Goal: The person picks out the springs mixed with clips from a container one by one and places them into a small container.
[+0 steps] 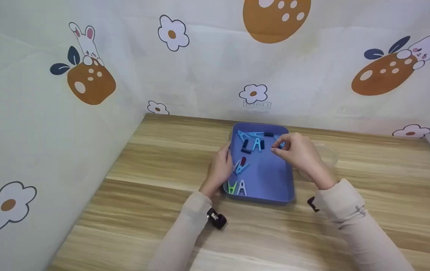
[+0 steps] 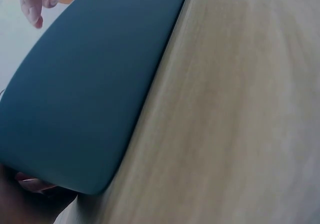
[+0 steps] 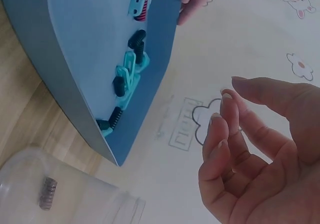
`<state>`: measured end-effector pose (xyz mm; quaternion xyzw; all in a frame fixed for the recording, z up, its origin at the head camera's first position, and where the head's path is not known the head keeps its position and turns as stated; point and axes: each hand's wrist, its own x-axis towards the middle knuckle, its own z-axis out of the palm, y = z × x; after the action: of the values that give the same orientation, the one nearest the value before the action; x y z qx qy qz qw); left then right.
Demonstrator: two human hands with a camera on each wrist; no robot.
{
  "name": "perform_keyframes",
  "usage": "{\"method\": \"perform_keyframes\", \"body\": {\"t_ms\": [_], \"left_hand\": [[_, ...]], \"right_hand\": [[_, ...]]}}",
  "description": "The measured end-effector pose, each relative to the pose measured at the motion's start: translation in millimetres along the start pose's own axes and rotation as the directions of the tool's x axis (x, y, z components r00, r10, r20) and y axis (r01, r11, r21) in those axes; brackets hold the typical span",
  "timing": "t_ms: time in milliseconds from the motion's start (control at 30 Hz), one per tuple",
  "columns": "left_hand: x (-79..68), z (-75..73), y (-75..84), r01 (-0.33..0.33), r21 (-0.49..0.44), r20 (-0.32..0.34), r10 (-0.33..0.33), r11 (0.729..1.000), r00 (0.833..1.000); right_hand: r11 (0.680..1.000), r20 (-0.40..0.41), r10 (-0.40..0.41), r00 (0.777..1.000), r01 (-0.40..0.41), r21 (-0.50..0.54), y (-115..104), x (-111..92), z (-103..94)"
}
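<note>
My left hand (image 1: 221,165) grips the left rim of a blue tray (image 1: 271,186), fingers at its wall. In the left wrist view the tray's outer side (image 2: 95,83) hides most of that hand. Over the tray's right rim hovers my right hand (image 1: 299,150), fingers loosely bent and thumb near the fingertips; the right wrist view shows nothing between them. Inside the tray lie several light-blue clothespins (image 1: 257,145), a green clothespin (image 1: 232,187) and a pale grey one (image 1: 242,187). Small dark ribbed pieces (image 3: 115,118) lie among them, and a dark red one (image 1: 243,161).
A clear plastic jar (image 3: 95,199) stands right of the tray, partly behind my right hand in the head view. It holds a brownish ribbed piece (image 3: 48,194). The wooden tabletop (image 1: 132,210) meets a patterned sheet (image 1: 207,75) at the back and sides.
</note>
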<state>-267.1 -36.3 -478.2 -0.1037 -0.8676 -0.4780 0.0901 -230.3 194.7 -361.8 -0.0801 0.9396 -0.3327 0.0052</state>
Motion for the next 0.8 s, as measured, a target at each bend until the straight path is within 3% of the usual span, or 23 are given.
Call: {"method": "perform_keyframes", "body": {"t_ms": [233, 500, 600, 800], "left_hand": [[-1.2, -0.2, 1.1, 0.054, -0.012, 0.021, -0.054, 0.998, 0.998], [0.0, 0.0, 1.7, 0.064, -0.024, 0.023, -0.064, 0.998, 0.998], [0.0, 0.2, 1.7, 0.055, -0.026, 0.014, -0.055, 0.998, 0.998], [0.9, 1.5, -0.4, -0.051, -0.005, -0.049, 0.051, 0.999, 0.998]], "right_hand": [[0.999, 0.042, -0.031, 0.999, 0.032, -0.005, -0.4, 12.6, 10.6], [0.992, 0.109, -0.098, 0.989, 0.106, -0.066, 0.3, 27.0, 20.0], [0.989, 0.126, -0.111, 0.986, 0.122, -0.084, 0.2, 31.1, 23.4], [0.977, 0.139, -0.155, 0.978, 0.173, -0.124, 2.5, 39.3, 29.5]]}}
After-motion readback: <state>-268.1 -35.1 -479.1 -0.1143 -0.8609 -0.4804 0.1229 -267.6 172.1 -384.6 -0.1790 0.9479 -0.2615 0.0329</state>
